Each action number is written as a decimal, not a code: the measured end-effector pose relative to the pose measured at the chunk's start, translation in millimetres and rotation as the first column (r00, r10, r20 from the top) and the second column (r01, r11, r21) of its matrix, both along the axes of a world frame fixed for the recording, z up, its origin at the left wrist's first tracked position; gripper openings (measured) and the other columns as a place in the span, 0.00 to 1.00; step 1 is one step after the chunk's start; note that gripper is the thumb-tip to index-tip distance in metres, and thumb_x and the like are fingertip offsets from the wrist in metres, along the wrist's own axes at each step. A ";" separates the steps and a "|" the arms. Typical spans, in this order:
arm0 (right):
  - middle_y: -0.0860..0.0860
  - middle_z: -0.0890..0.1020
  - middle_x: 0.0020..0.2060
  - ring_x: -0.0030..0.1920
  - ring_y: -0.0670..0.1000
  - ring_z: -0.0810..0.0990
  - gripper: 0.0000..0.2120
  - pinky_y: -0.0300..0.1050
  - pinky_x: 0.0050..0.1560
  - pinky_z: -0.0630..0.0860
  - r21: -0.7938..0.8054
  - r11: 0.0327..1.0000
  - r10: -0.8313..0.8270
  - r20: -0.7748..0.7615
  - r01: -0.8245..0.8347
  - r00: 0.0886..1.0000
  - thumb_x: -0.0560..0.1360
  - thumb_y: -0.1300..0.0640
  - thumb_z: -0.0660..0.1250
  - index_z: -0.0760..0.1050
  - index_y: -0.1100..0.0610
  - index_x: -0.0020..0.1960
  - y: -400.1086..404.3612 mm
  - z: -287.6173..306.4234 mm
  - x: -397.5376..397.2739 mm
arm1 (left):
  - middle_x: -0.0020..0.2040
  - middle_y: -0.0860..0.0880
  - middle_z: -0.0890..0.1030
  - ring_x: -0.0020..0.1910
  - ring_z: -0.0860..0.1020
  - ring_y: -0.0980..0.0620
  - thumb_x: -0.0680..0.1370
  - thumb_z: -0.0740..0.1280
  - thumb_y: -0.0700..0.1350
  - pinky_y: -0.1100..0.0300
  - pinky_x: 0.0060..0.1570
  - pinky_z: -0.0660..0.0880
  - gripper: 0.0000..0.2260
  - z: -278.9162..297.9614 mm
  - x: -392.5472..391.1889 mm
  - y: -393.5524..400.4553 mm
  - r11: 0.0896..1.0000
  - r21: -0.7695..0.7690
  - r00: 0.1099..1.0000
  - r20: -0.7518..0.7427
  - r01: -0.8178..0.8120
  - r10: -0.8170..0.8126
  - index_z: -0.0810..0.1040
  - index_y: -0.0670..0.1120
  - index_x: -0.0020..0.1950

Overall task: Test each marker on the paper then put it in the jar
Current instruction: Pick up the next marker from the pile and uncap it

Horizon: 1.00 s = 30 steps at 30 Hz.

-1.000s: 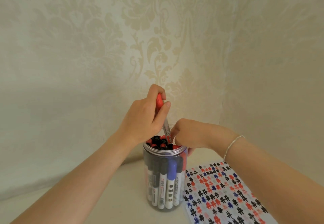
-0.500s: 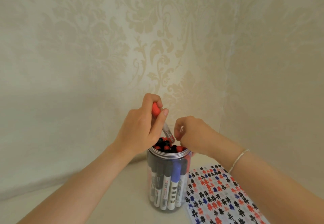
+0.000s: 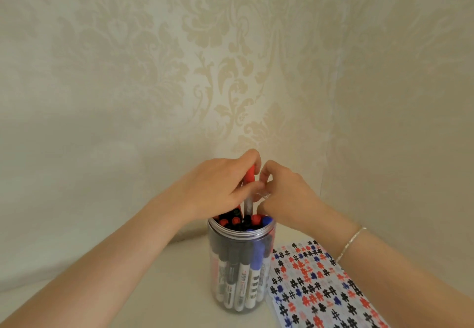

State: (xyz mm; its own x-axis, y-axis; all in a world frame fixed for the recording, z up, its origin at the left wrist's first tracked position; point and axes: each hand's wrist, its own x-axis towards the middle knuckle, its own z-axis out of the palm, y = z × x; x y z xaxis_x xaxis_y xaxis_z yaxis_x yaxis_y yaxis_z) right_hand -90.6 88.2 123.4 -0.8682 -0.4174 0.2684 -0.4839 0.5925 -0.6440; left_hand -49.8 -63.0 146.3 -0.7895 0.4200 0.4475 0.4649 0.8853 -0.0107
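Red marker [image 3: 250, 186] upright over jar [image 3: 241, 271], pinched by left hand [image 3: 218, 186]. Right hand [image 3: 284, 196] curled, hold unclear. Steer into gap between caps, lower slowly.

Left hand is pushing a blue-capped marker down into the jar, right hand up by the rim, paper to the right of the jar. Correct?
Not quite: the head view shows the marker gripped by the left hand has a red cap, not blue. The rest holds: it is going into the jar, the right hand is by the rim, and the paper lies to the jar's right.
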 end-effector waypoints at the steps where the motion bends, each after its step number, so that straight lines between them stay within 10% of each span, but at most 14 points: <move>1: 0.53 0.81 0.42 0.42 0.53 0.78 0.13 0.43 0.34 0.72 0.003 1.000 -0.003 -0.003 0.003 1.000 0.67 0.66 0.67 0.66 0.54 0.44 -0.4 -0.1 -0.5 | 0.45 0.54 0.75 0.38 0.72 0.58 0.82 0.56 0.54 0.60 0.41 0.71 0.10 0.0 -0.9 1.3 0.999 -0.046 0.999 0.016 -0.028 0.029 0.70 0.51 0.56; 15: 0.55 0.82 0.47 0.46 0.54 0.80 0.11 0.39 0.32 0.72 0.001 0.998 -0.062 0.091 0.062 0.994 0.67 0.65 0.68 0.71 0.54 0.44 -13.2 -1.0 -14.0 | 0.48 0.54 0.84 0.46 0.80 0.54 0.76 0.67 0.51 0.56 0.49 0.77 0.08 8.7 -3.3 8.4 0.953 -0.198 0.919 0.278 -0.229 0.279 0.83 0.57 0.53; 22: 0.55 0.82 0.48 0.47 0.54 0.81 0.08 0.48 0.50 0.78 -0.420 0.899 0.012 0.313 0.127 0.950 0.76 0.55 0.67 0.77 0.59 0.52 35.0 -22.1 -12.3 | 0.40 0.57 0.84 0.42 0.81 0.60 0.75 0.69 0.48 0.57 0.50 0.78 0.04 12.7 -7.6 4.8 0.960 0.091 0.921 0.319 -0.265 0.224 0.84 0.54 0.46; 24: 0.52 0.79 0.49 0.45 0.52 0.79 0.09 0.45 0.44 0.76 -0.052 0.965 -0.249 0.108 0.256 0.962 0.78 0.53 0.62 0.73 0.56 0.56 68.8 -41.9 -24.5 | 0.38 0.57 0.83 0.40 0.81 0.62 0.74 0.71 0.48 0.56 0.51 0.78 0.01 12.5 -5.5 8.5 0.930 0.267 0.941 0.290 -0.253 0.173 0.83 0.54 0.43; 26: 0.53 0.76 0.52 0.49 0.53 0.77 0.13 0.45 0.45 0.73 0.439 0.835 -0.329 -0.084 0.331 0.941 0.78 0.56 0.59 0.67 0.56 0.62 96.3 -62.0 -32.9 | 0.39 0.57 0.83 0.40 0.81 0.62 0.72 0.73 0.49 0.55 0.51 0.78 0.03 11.8 -3.0 16.9 0.889 0.397 0.957 0.259 -0.230 0.132 0.80 0.54 0.43; 30: 0.53 0.76 0.58 0.57 0.54 0.75 0.15 0.44 0.53 0.73 0.694 0.633 -0.375 -0.113 0.343 0.920 0.77 0.59 0.58 0.68 0.55 0.64 126.2 -94.9 -36.7 | 0.40 0.56 0.83 0.38 0.82 0.61 0.73 0.72 0.49 0.52 0.51 0.78 0.06 9.2 0.5 35.5 0.835 0.525 0.973 0.224 -0.166 0.052 0.76 0.56 0.46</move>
